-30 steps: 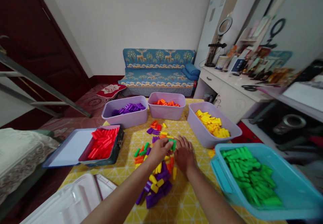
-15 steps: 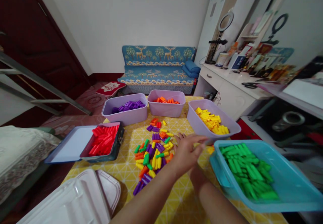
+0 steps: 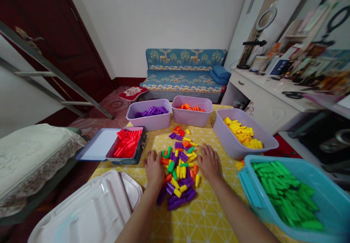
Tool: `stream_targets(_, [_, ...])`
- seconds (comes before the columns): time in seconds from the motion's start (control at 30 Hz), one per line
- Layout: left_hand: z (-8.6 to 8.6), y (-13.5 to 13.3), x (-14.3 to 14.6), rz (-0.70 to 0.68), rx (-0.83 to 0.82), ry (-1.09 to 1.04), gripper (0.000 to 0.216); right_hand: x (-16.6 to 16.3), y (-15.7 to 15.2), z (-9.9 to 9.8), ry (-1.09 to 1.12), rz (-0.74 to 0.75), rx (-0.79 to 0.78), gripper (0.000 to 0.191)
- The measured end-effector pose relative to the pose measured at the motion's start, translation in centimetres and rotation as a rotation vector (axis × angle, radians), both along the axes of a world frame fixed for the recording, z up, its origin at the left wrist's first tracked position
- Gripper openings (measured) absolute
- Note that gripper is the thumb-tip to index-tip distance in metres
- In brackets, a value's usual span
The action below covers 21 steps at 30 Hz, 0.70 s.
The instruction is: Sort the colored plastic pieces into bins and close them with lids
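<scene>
On a table under a yellow cloth [image 3: 197,221] with a white triangle pattern, a loose pile of small plastic blocks [image 3: 179,168] in purple, yellow, green, orange and red, in the near middle of the view. At its left edge, the left hand [image 3: 154,168], flat and palm down, fingers spread, fingertips against the nearest blocks, clasping nothing. At its right edge, the right hand [image 3: 210,162], also flat and palm down, fingers spread, empty. Hands apart, with the pile between them. Behind the pile, a row of lilac tubs: one with purple blocks [image 3: 149,123] on the left, one with orange blocks [image 3: 191,118] in the middle, and a larger one with yellow blocks [image 3: 226,141] angled along the right. Nearer on the right, a blue bin [image 3: 248,190] with green blocks inside. To the left of the pile, a dark tin [image 3: 125,160] full of red blocks, its lid swung out flat beside it. At bottom left, a white plastic lid [image 3: 90,210] on the table's corner. Beyond the table, a blue patterned sofa [image 3: 186,71] against a white wall, and a white dresser [image 3: 262,97] along the right.
</scene>
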<state>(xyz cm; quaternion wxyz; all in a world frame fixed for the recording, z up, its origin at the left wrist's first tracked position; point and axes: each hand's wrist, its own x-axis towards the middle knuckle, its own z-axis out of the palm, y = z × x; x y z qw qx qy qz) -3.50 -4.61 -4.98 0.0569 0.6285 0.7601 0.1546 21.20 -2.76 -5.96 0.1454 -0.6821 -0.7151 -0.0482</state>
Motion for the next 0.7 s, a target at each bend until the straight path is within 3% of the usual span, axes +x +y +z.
stream_targets(0.23, [-0.5, 2.2, 1.1, -0.023, 0.07, 0.011, 0.043, 0.7, 0.3, -0.8, 0.052, 0.031, 0.009, 0.045])
stream_targets(0.43, [-0.5, 2.2, 1.2, -0.051, 0.153, -0.07, 0.039, 2.1, 2.2, -1.5, 0.294, 0.03, 0.082, 0.042])
stream_targets(0.53, [-0.6, 2.2, 1.0, -0.036, 0.174, -0.135, 0.039, 0.8, 5.0, 0.2, 0.396, 0.008, 0.126, 0.04])
stream_targets(0.7, [-0.9, 2.1, 0.9, -0.045, 0.198, -0.2, 0.04, -4.7, 11.0, 4.0, 0.316, 0.252, 0.003, 0.039])
